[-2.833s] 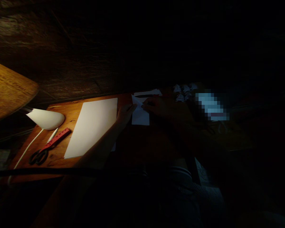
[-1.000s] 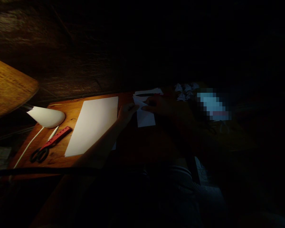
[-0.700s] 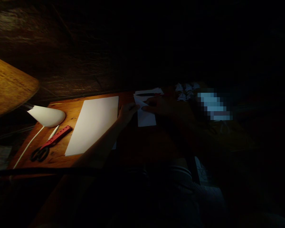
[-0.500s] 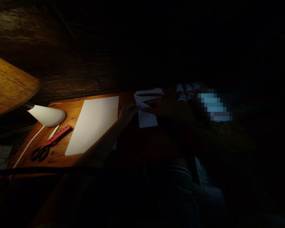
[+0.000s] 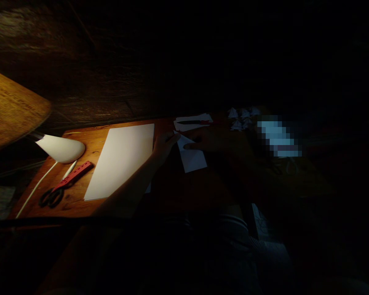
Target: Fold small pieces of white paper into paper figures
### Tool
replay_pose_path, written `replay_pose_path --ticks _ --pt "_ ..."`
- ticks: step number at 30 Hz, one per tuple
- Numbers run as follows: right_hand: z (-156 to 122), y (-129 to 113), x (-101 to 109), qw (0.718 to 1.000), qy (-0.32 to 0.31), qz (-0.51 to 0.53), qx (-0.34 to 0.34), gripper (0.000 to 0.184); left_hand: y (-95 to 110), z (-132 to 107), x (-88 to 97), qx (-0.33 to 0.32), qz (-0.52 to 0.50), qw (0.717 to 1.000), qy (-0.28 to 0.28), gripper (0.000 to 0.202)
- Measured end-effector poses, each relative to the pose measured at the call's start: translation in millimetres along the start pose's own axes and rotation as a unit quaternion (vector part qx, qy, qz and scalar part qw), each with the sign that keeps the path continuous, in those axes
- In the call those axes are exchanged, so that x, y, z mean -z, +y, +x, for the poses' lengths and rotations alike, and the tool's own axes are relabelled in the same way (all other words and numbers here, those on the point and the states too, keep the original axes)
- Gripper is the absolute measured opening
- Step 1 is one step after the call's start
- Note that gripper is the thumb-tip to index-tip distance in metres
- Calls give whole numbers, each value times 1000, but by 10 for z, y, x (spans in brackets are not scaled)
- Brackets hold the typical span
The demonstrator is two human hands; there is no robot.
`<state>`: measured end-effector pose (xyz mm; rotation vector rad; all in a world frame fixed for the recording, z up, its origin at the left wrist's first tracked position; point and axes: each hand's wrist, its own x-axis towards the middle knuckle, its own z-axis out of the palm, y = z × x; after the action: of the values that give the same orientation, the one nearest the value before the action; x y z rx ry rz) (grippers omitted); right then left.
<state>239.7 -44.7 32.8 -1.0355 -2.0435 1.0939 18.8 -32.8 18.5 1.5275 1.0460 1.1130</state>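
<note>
head view: folded paper [image 5: 195, 159] nearer us than the knife [image 5: 189, 122]
our left hand [image 5: 165, 143] pinches its far corner, probably anchoring it; our right hand [image 5: 201, 140] touches its side, grip too dark to tell.

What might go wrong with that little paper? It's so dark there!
Maybe a crooked fold: the lamp shade lights the left side, but the left hand and right hand are on the small paper in shadow.

A bump or cut, perhaps: what looks like a knife lies on the paper pile just beyond the right hand.

The left forearm crosses over the big sheet, so it might nudge it.
</note>
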Motion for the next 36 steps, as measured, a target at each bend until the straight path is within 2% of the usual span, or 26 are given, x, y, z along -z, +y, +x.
replay_pose_path --ticks 10,13,21,31,36 --pt "-22 -89 4 1000 -1 -2 -4 43 -28 6 -5 21 -32 999 -14 35" --pt "-20 -104 -3 1000 -7 -3 -1 42 -32 8 1 9 -48 999 -22 36" --pt "-13 -96 10 999 -18 -24 19 32 -24 11 1 11 -36 999 -27 37" --pt "-36 -114 -27 999 -7 -35 24 40 1 15 -7 10 -28 999 -32 31" --pt "-10 -106 -39 1000 -4 -21 23 34 11 7 -9 10 -28 999 -36 28"
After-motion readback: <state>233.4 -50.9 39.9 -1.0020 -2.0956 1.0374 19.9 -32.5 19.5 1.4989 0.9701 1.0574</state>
